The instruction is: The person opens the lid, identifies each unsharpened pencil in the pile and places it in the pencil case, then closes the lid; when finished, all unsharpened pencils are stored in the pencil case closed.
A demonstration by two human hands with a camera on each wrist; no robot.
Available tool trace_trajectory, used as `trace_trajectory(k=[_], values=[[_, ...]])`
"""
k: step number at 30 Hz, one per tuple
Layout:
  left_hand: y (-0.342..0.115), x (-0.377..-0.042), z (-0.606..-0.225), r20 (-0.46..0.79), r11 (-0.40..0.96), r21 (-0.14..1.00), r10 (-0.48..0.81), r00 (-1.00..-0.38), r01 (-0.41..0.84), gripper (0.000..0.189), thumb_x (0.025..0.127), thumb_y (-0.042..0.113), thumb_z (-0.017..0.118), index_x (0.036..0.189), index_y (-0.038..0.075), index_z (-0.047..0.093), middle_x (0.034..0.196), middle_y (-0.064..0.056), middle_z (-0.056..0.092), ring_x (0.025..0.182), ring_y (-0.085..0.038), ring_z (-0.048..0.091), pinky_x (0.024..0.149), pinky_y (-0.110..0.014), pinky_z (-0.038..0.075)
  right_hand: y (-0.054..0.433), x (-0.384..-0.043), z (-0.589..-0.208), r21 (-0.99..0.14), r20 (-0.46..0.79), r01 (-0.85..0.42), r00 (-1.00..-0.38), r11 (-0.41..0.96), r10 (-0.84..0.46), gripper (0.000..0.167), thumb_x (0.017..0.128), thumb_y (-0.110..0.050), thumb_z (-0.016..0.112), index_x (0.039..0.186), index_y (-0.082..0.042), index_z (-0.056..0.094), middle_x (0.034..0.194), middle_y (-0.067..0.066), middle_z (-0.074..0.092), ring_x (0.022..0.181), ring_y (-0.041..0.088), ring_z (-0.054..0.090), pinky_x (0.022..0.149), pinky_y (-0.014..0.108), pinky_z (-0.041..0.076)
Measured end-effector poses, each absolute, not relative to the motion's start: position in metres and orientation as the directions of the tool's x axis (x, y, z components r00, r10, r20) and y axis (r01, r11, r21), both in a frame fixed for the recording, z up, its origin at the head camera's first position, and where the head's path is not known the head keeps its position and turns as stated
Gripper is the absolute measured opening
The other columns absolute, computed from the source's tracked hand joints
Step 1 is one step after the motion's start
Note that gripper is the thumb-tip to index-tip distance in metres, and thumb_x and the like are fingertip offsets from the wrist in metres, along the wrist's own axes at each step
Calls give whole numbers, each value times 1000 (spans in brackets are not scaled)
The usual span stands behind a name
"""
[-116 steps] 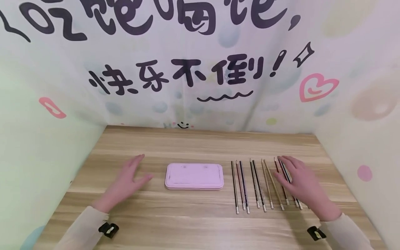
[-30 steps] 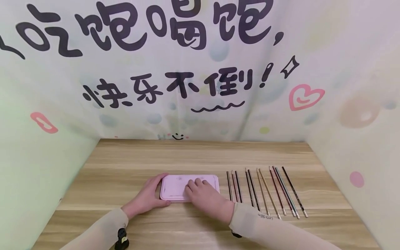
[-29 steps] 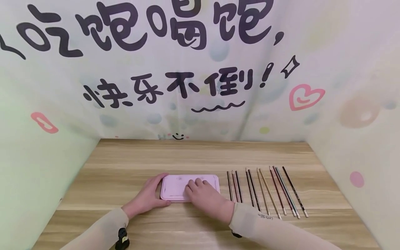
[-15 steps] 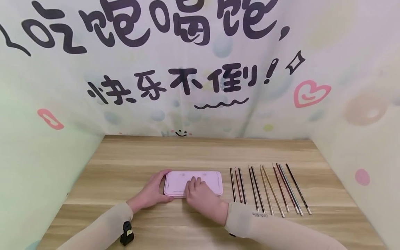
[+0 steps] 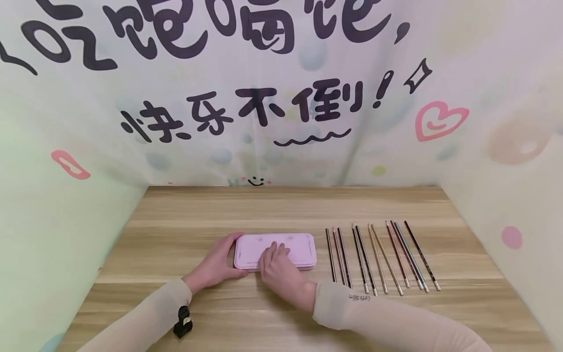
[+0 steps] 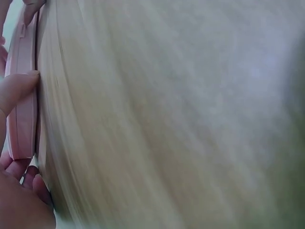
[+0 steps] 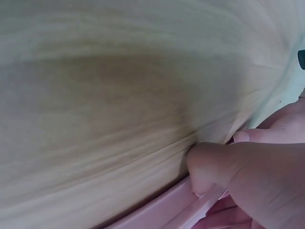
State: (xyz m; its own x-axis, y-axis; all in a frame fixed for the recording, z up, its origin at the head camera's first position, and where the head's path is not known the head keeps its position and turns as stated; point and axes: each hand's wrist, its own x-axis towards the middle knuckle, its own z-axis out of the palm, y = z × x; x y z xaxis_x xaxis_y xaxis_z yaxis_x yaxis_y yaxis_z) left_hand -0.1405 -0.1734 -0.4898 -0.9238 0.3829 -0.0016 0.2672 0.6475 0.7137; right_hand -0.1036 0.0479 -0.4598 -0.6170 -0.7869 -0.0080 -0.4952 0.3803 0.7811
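A pale pink pencil case (image 5: 301,252) lies flat with its lid down, near the middle of the table. My left hand (image 5: 214,264) grips its left end, thumb along the front side and fingers round the end and back. My right hand (image 5: 283,274) is over the front half of the lid, its fingers bent on top. In the right wrist view, the right thumb (image 7: 205,164) presses the front edge at the lid seam. The left wrist view shows the left thumb (image 6: 19,90) against the case's side, with a small catch (image 6: 22,30) beside the right hand's thumb.
Several pencils (image 5: 381,259) lie roughly side by side on the wooden table (image 5: 198,208), to the right of the case. My right sleeve (image 5: 374,308) passes in front of them. Printed cloth walls (image 5: 211,161) stand at the back and both sides.
Both hands, apart over the table and the pencils 3.9 seconds ago, are now on the case. During the last second the right hand's fingers have shifted slightly; the lid stays down.
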Motion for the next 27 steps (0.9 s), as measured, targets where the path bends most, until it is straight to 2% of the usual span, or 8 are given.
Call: trace_trajectory(k=[6,12,16,18,20,25,27], values=[[-175,-143,-490,5,630,723,407,-913,285,98,77,24,94,153,-6,40,152,-26,47,142,-48,40,118,-63,34,57,-110,-459,736,53,-531,-573,419,-818,33,106,-27,52,122,-6,72,112,11,75,91,22,75,72,30,62],[-179,-144,-493,22,628,713,423,-906,311,97,77,24,94,153,-5,41,153,-25,48,142,-46,42,118,-61,35,64,-114,-458,714,82,-557,-535,424,-841,32,105,-26,54,123,-5,71,113,11,75,92,22,74,68,28,61],[-179,-145,-492,27,628,708,432,-902,322,98,77,26,94,153,-5,41,153,-25,48,142,-46,42,118,-61,36,67,-116,-453,671,97,-580,-549,462,-830,30,104,-26,57,122,-7,70,109,7,73,90,17,70,73,27,59],[-179,-145,-491,21,627,710,434,-901,319,98,77,26,94,153,-5,41,153,-24,48,142,-46,42,118,-61,36,70,-119,-447,613,88,-619,-563,491,-821,28,102,-26,60,123,-8,69,108,4,70,89,15,67,76,27,58],[-180,-145,-490,0,633,713,430,-903,301,98,78,26,94,154,-3,40,155,-23,47,143,-45,41,119,-60,35,75,-124,-441,532,71,-668,-578,521,-813,33,100,-33,66,123,-9,68,108,3,67,91,15,66,80,28,58],[-181,-145,-487,-35,650,706,426,-904,279,99,79,28,93,156,-1,38,157,-23,45,145,-45,39,120,-60,34,94,-140,-431,318,5,-739,-625,594,-781,59,92,-58,72,125,-10,65,113,5,67,98,20,67,86,34,60],[-180,-144,-486,-36,651,706,427,-904,280,99,79,29,93,156,-1,38,157,-23,44,146,-45,38,120,-60,33,100,-145,-430,260,-37,-744,-645,616,-763,65,91,-62,71,129,-10,63,116,6,67,102,22,67,88,36,59]])
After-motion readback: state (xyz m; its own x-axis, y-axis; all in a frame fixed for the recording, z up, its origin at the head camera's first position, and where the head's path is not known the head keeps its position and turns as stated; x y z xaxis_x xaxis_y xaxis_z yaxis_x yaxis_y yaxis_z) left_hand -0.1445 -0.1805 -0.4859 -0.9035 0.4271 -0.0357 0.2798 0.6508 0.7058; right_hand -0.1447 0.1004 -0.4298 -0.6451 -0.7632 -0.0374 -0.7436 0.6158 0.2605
